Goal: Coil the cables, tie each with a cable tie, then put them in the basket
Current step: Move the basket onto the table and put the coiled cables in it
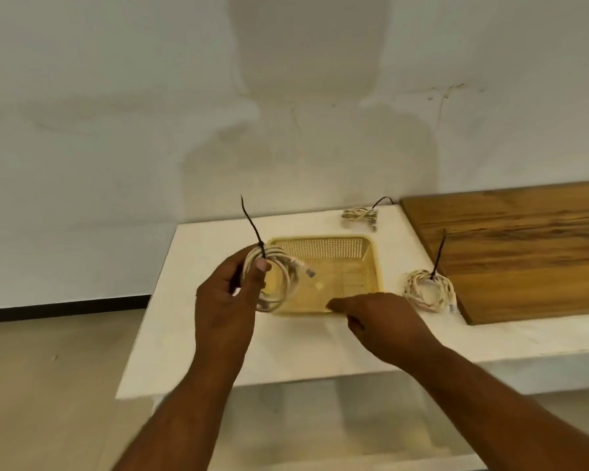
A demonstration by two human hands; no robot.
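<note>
Left hand (225, 300) pinching the tied white cable coil (279, 254) above the yellow mesh plastic basket (327, 248), right hand (385, 321) loose and empty, so I'd just lower it in flat.

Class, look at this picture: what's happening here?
A person's left hand holds a coiled white cable, already bound with a black cable tie, above the left side of the yellow basket. The right hand is at the basket's front rim. Two more tied coils lie on the white table: the far coil behind the basket, the right coil beside it.
</note>
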